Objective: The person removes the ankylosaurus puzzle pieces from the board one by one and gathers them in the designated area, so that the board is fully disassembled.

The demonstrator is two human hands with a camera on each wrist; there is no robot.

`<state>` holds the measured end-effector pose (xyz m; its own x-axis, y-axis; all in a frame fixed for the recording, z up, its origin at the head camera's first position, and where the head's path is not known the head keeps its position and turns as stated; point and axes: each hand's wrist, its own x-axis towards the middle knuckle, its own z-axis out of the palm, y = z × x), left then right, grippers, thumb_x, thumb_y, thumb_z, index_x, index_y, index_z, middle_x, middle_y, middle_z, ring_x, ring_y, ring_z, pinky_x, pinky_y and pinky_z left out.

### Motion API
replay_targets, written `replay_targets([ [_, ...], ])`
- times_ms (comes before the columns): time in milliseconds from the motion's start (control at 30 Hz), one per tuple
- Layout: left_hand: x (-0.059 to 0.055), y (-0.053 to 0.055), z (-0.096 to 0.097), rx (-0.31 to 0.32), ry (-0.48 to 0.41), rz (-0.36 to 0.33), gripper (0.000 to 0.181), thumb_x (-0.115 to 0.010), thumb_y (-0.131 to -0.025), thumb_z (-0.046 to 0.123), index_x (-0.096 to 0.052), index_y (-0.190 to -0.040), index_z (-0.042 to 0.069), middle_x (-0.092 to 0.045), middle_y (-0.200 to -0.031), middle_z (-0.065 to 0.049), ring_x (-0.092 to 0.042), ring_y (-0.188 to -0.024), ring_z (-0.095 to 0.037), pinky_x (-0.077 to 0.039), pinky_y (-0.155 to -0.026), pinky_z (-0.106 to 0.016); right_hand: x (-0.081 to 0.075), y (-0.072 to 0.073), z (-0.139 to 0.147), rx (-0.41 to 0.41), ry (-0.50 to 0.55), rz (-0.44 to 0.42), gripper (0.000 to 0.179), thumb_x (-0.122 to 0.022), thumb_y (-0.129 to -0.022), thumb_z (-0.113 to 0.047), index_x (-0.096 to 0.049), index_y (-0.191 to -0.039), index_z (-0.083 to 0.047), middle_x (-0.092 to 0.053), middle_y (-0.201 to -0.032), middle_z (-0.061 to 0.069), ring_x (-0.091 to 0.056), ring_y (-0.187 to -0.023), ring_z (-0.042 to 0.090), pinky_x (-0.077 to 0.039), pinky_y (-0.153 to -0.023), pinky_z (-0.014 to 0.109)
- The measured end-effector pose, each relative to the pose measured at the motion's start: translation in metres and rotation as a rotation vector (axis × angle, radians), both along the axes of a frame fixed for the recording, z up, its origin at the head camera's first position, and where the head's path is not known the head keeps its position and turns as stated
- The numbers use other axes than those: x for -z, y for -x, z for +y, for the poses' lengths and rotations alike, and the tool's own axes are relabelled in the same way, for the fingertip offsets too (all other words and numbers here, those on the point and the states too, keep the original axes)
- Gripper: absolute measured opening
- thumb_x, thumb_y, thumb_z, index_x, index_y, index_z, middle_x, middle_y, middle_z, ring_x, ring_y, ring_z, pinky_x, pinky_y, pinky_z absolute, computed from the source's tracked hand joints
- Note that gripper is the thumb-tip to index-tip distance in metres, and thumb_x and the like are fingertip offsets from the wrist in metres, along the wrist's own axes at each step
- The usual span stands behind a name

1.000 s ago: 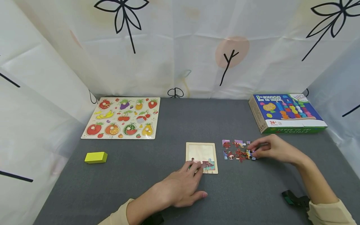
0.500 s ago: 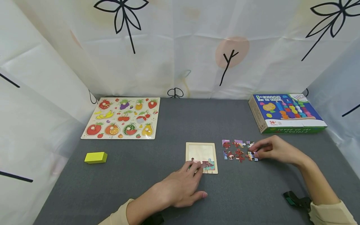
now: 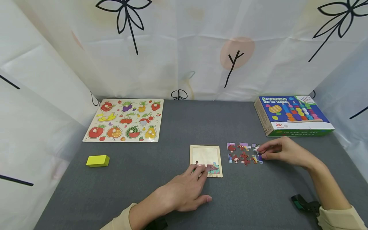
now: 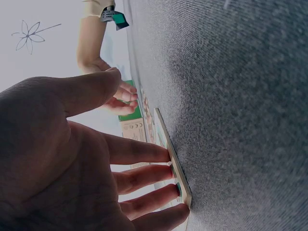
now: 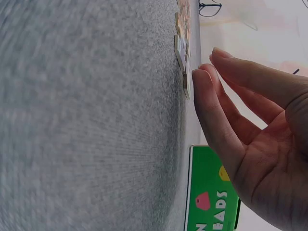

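In the head view my left hand (image 3: 185,190) rests its straight fingertips on the lower edge of a small wooden puzzle tray (image 3: 204,154). Joined jigsaw pieces (image 3: 213,168) lie along the tray's bottom, partly hidden by the fingers. The left wrist view shows those fingers on the tray's rim (image 4: 166,132). My right hand (image 3: 283,151) hovers at the right end of several loose jigsaw pieces (image 3: 245,158), set out in two rows. In the right wrist view its fingers (image 5: 204,89) are loosely bent near the pieces (image 5: 180,52), with nothing pinched between them.
A fruit puzzle board (image 3: 123,121) lies at the back left, with a yellow block (image 3: 98,161) in front of it. A blue and green toy box (image 3: 294,115) stands at the back right. White patterned cloth (image 3: 178,54) walls the grey table (image 3: 184,127).
The lower right loose jigsaw piece has slid slightly right, away from its neighbour. My right hand has drawn back a little to the right, uncovering more of the pieces. My left hand stays still.
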<state>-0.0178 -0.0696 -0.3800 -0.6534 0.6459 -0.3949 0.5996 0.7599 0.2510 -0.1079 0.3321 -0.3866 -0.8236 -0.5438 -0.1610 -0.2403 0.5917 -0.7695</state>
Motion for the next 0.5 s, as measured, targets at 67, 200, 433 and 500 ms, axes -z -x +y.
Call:
replay_targets([
  [67,0.0,0.0,0.0,-0.001,0.0,-0.004,0.079,-0.051,-0.108,0.066,-0.041,-0.167,0.015,-0.032,-0.175,0.002,-0.029,-0.163,-0.022,-0.055,-0.115,-0.035,0.0,0.0,-0.002,-0.006,0.011,-0.001,0.021,-0.074,-0.102,-0.004,-0.078,-0.122,0.0,-0.083,-0.114,-0.006,-0.075,-0.095,-0.003,-0.059,-0.078,0.017],
  [200,0.0,0.0,0.001,-0.004,0.001,-0.01,0.079,-0.051,-0.108,0.066,-0.041,-0.168,0.015,-0.032,-0.176,0.002,-0.029,-0.164,-0.022,-0.055,-0.116,-0.036,0.0,-0.001,-0.009,-0.025,0.037,-0.016,0.022,-0.072,-0.102,-0.003,-0.077,-0.123,0.002,-0.083,-0.114,0.001,-0.076,-0.095,-0.002,-0.06,-0.077,0.019],
  [433,-0.001,0.0,0.002,-0.011,0.007,-0.01,0.08,-0.051,-0.108,0.067,-0.039,-0.169,0.015,-0.031,-0.176,0.001,-0.029,-0.163,-0.022,-0.054,-0.117,-0.036,-0.002,-0.002,-0.032,-0.044,0.069,-0.017,0.02,-0.073,-0.102,-0.005,-0.078,-0.12,0.001,-0.083,-0.109,0.013,-0.076,-0.088,0.002,-0.061,-0.073,0.024],
  [500,-0.001,-0.001,0.002,-0.014,0.009,-0.009,0.081,-0.051,-0.108,0.067,-0.037,-0.169,0.016,-0.031,-0.177,0.001,-0.03,-0.163,-0.023,-0.054,-0.118,-0.036,-0.002,-0.002,-0.041,-0.052,0.086,-0.026,0.019,-0.074,-0.102,-0.006,-0.079,-0.12,0.0,-0.083,-0.107,0.013,-0.076,-0.087,0.002,-0.061,-0.073,0.025],
])
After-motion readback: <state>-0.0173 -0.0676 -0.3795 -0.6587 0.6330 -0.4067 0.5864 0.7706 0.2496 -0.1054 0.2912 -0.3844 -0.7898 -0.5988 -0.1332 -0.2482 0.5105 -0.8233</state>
